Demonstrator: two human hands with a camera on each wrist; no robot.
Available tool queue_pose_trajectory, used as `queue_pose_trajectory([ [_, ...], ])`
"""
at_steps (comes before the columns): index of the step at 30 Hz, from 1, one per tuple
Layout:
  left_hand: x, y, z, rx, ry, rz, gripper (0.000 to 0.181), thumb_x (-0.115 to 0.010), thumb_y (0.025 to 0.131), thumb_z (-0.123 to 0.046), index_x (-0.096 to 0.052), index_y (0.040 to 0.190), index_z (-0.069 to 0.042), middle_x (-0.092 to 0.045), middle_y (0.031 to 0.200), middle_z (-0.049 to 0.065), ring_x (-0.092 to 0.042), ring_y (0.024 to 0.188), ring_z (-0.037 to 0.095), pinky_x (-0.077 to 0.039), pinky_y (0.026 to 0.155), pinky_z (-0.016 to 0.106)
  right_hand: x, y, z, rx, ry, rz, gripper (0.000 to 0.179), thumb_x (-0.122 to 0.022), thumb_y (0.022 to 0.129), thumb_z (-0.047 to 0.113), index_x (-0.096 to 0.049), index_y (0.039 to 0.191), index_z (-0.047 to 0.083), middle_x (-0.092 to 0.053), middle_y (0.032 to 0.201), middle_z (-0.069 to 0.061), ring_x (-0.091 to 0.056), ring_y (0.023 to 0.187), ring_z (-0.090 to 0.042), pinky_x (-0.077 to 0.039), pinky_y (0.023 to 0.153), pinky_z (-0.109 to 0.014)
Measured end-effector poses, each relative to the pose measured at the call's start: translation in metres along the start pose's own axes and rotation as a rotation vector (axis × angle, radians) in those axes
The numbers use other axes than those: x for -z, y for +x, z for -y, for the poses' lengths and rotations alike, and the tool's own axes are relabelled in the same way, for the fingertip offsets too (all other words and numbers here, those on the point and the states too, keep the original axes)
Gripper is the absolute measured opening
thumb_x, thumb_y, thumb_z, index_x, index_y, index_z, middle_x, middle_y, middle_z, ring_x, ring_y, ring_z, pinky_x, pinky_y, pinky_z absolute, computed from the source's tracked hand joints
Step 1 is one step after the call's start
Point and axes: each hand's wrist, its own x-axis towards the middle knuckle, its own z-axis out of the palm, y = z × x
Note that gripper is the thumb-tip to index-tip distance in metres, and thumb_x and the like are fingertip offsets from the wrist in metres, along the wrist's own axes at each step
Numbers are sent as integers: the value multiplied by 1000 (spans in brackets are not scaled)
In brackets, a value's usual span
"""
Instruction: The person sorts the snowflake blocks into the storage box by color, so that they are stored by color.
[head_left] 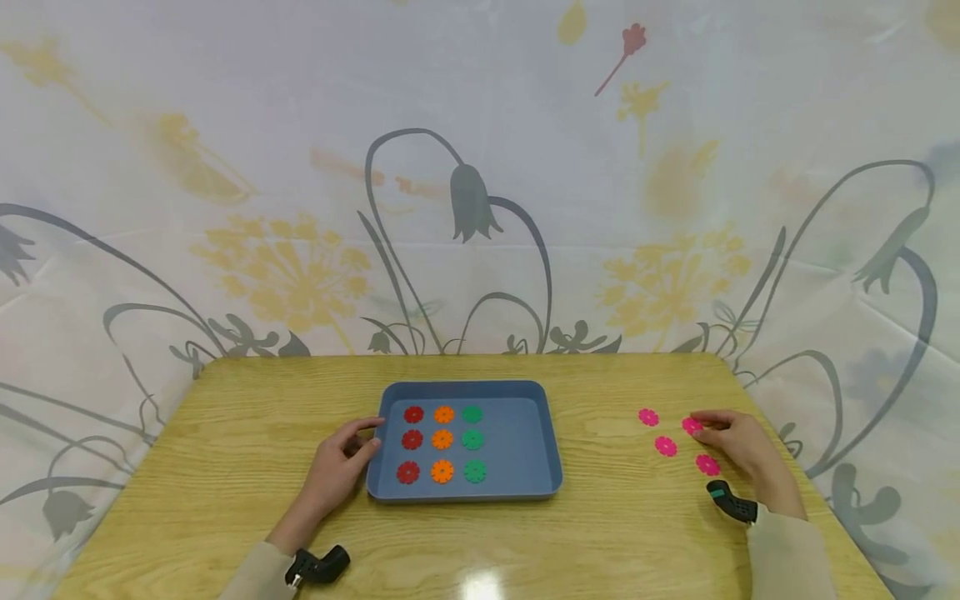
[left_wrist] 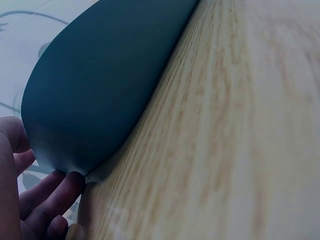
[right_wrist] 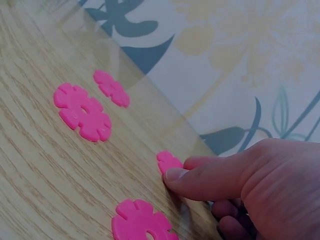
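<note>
A shallow blue-grey tray (head_left: 522, 442) lies on the table, with notched plastic flower discs in three columns: red discs (head_left: 412, 439), orange discs (head_left: 442, 439) and green discs (head_left: 472, 439). At the tray's left side, my left hand (head_left: 339, 462) rests its fingertips against the rim and outer wall. The left wrist view shows those fingers (left_wrist: 59, 192) at a lower corner of the tray. On the right, my right hand (head_left: 738, 446) pinches a pink flower disc (right_wrist: 169, 162) between thumb and fingers, just over the table; its far part is hidden behind the thumb.
Three loose pink discs lie around the right hand: a far one (head_left: 648, 417), a middle one (head_left: 666, 447) and a near one (head_left: 707, 465). The wooden table (head_left: 615, 533) ends against a flower-printed curtain (head_left: 480, 275) behind and at both sides.
</note>
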Motion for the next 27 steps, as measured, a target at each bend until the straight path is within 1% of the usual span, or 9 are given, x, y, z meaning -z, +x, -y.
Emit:
queue_pose_trajectory([
  [4, 1, 0, 0, 6, 5, 10, 30, -63, 90, -22, -63, 119, -14, -64, 84, 2, -58, 71, 13, -46, 63, 26, 0, 1, 0, -13, -1, 1, 47, -67, 87, 24, -57, 121, -7, -58, 112, -24, -52, 97, -32, -40, 76, -36],
  [7, 1, 0, 0, 6, 8, 10, 30, -63, 90, -22, -63, 119, -15, -64, 85, 1, -58, 71, 13, -46, 63, 26, -1, 0, 0, -33, 21, 3, 48, -68, 86, 25, -57, 121, -7, -59, 105, -19, -52, 89, -25, -40, 73, -32],
  [11, 1, 0, 0, 8, 7, 7, 29, -63, 90, -19, -63, 119, -14, -65, 86, 2, -58, 72, 13, -46, 63, 26, -1, -2, 0, -29, 61, -9, 45, -67, 87, 22, -55, 119, -7, -58, 99, -13, -49, 82, -19, -40, 69, -27],
  [15, 1, 0, -1, 11, 3, 2, 30, -63, 90, -17, -63, 119, -12, -65, 87, 4, -58, 72, 15, -45, 63, 25, 0, -5, 2, -28, 85, -41, 43, -64, 89, 24, -57, 118, -6, -59, 105, -16, -49, 88, -20, -38, 73, -28],
  [18, 2, -2, -15, 23, 10, 5, 30, -61, 91, -11, -62, 120, -7, -65, 88, 10, -59, 73, 21, -45, 63, 25, 2, -7, 0, -39, 103, -58, 48, -64, 88, 32, -58, 119, -4, -59, 113, -18, -49, 95, -17, -37, 78, -30],
  [20, 3, -4, -26, 25, 10, 5, 30, -61, 90, -8, -62, 119, -4, -65, 88, 14, -59, 73, 25, -45, 63, 26, 4, -8, -2, -38, 130, -56, 51, -63, 88, 35, -58, 120, -4, -59, 113, -13, -48, 95, -11, -38, 78, -27],
  [23, 5, -5, -29, 2, 18, 9, 29, -60, 91, -8, -62, 119, -4, -64, 87, 13, -58, 72, 22, -44, 62, 26, 6, -7, -5, -44, 209, -42, 52, -62, 89, 34, -56, 122, -6, -61, 105, 5, -47, 88, 2, -41, 74, -19],
  [25, 5, -5, -29, -1, 18, 10, 29, -61, 91, -9, -62, 119, -4, -64, 87, 13, -58, 71, 21, -44, 62, 26, 7, -6, -3, -48, 253, -31, 51, -62, 90, 30, -53, 124, -8, -60, 100, 11, -49, 84, 3, -42, 73, -18],
  [27, 5, -5, -31, 1, 25, 14, 29, -60, 91, -9, -61, 120, -4, -64, 88, 13, -57, 71, 21, -44, 62, 26, 8, -5, -1, -43, 273, -25, 50, -62, 91, 27, -52, 125, -9, -60, 96, 11, -52, 81, 0, -44, 71, -19],
])
